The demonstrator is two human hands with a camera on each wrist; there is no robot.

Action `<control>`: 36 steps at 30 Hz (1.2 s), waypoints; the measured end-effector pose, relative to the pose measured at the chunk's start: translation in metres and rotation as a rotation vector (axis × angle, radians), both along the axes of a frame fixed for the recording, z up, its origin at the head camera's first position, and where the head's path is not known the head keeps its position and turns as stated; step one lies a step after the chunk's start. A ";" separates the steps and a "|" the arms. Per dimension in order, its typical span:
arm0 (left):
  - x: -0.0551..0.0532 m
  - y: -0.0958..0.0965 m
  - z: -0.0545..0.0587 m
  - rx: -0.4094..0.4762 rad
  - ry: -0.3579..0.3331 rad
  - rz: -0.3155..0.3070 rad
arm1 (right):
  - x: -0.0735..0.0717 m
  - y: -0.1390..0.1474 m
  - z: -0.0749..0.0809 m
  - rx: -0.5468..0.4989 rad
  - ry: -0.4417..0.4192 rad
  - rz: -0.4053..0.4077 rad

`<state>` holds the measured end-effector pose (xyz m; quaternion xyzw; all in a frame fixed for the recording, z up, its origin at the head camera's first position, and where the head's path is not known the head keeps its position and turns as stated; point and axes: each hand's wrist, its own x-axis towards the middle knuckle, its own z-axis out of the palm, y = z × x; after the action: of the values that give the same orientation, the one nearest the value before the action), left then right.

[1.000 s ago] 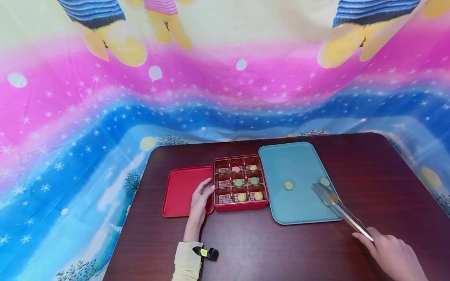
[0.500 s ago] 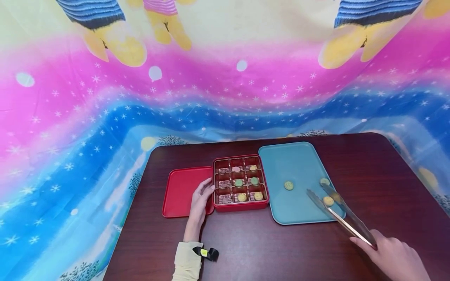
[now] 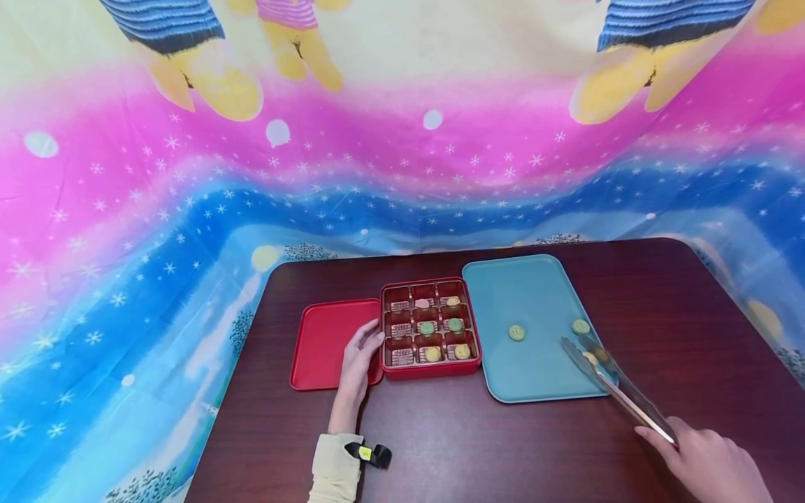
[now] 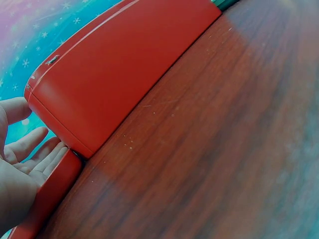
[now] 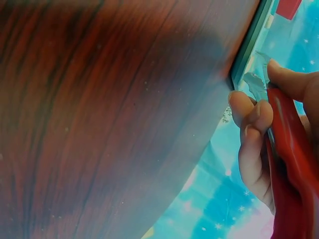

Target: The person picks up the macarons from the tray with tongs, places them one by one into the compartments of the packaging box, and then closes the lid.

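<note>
Behind everything, a snowflake-print cloth (image 3: 478,154) is hanging past the far edge of a dark wood table (image 3: 428,440). Starting from the left, a red lid (image 3: 321,342) is lying flat, and a left hand (image 3: 358,358) is reaching over its right part. A cream sleeve (image 3: 333,461) and a black wrist strap (image 3: 377,455) are showing at the near end of that arm. The fingers are loosely bent, sitting a bit apart in the left wrist view, and they're resting at the left side of a red box (image 3: 430,373). The box is sitting just beside the lid, holding a pink cookie (image 3: 422,303) and a yellow one in the far row, two green cookies (image 3: 427,327) in the middle row and two yellow cookies (image 3: 462,351) in the near row.

Next over, a teal tray (image 3: 522,293) is lying to the right of the box. A pale green cookie (image 3: 516,332) is sitting around its middle, another (image 3: 581,327) by the right edge. Just nearer than that one, a lone yellow cookie (image 3: 590,358) is sitting between the tips of metal tongs (image 3: 624,401); can't tell if they're squeezing it. Far right, the right hand (image 3: 713,457) is gripping the tongs, fingers and thumb clamped around the red handles (image 5: 289,144).
</note>
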<state>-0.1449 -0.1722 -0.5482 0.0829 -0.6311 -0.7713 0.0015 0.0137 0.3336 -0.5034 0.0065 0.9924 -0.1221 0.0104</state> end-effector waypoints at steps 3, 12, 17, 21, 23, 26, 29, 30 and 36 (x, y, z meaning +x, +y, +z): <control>0.001 0.000 0.001 0.005 -0.001 0.001 | 0.000 -0.001 -0.002 0.002 -0.003 -0.001; 0.000 0.001 0.000 -0.004 0.006 0.003 | -0.002 0.001 -0.003 -0.020 -0.055 -0.015; 0.001 0.000 0.000 -0.016 0.008 -0.001 | -0.001 0.002 -0.004 -0.030 -0.045 -0.012; 0.002 0.000 0.000 -0.025 0.014 -0.006 | -0.001 0.002 -0.004 -0.034 -0.016 -0.006; 0.002 0.000 -0.001 -0.026 0.014 -0.007 | -0.002 0.002 -0.003 -0.035 -0.003 -0.002; 0.001 -0.001 -0.002 -0.021 0.012 -0.007 | -0.003 0.001 -0.002 -0.033 0.018 0.003; 0.002 -0.001 -0.001 -0.020 0.013 -0.007 | -0.003 0.001 -0.002 -0.031 0.056 0.010; 0.002 0.000 0.000 -0.019 0.014 -0.006 | -0.003 0.000 -0.002 -0.030 0.075 0.013; 0.002 0.000 0.000 -0.016 0.007 -0.004 | -0.004 -0.003 0.001 -0.029 0.137 0.032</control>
<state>-0.1430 -0.1718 -0.5484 0.0789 -0.6375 -0.7664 0.0026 0.0098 0.3310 -0.5026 -0.0178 0.9889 -0.1366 -0.0555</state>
